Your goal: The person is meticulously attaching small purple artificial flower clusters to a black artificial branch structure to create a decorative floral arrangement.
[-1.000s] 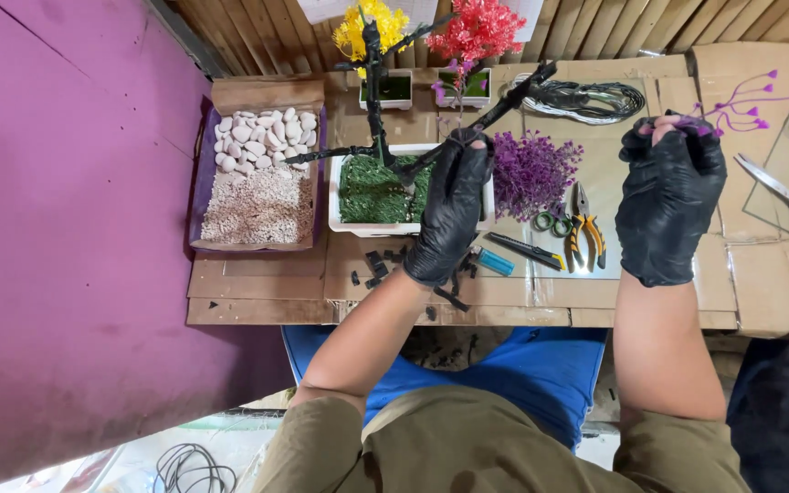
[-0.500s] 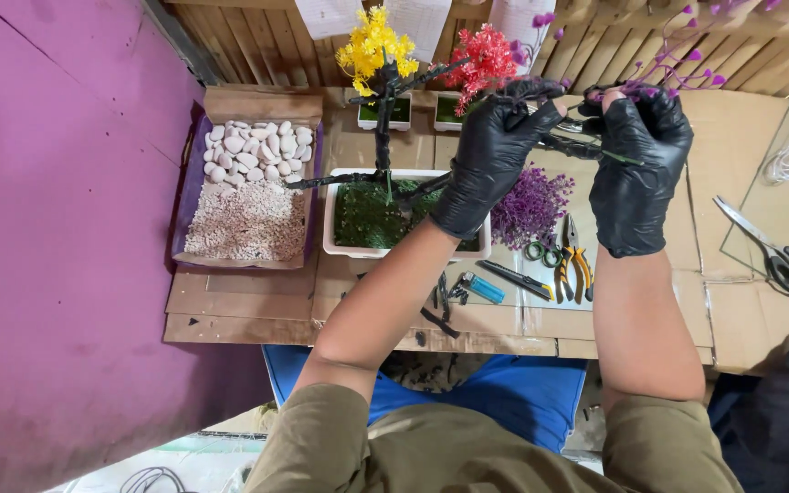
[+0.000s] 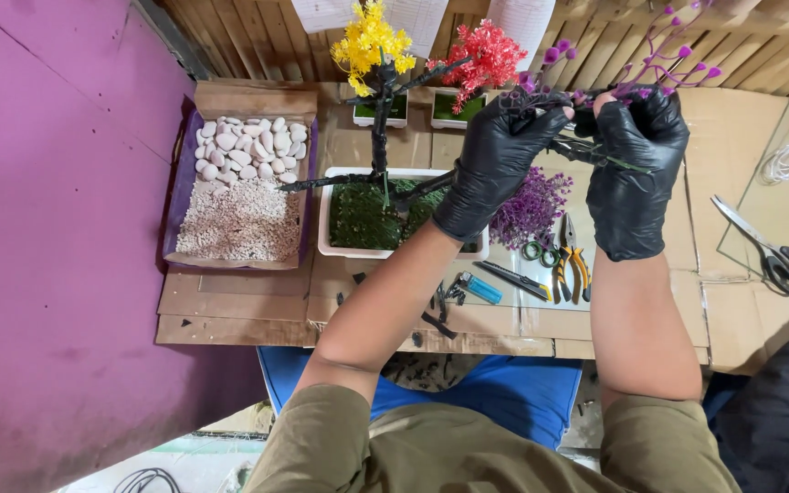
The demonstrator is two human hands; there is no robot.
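Observation:
Both hands wear black gloves. My left hand (image 3: 497, 153) pinches the tip of a dark branch (image 3: 431, 185) that rises from a bare artificial tree (image 3: 380, 128) set in a white rectangular pot (image 3: 325, 219) of green moss. Just to its right, my right hand (image 3: 634, 173) grips the stem of a purple flower sprig (image 3: 664, 50), whose buds fan out up and to the right. The two hands nearly touch at the branch tip. A loose bunch of purple flowers (image 3: 537, 205) lies on the table below them.
A cardboard box (image 3: 239, 96) at left holds white pebbles and gravel. Small yellow (image 3: 372, 41) and red (image 3: 488, 50) trees stand in pots at the back. Pliers (image 3: 573, 265), a green tape roll (image 3: 531, 250), a blue lighter (image 3: 482, 288) and scissors (image 3: 775, 257) lie on the cardboard tabletop.
Both hands rose from the table and came together at the branch tip. My right hand carried the purple sprig leftward to meet the left.

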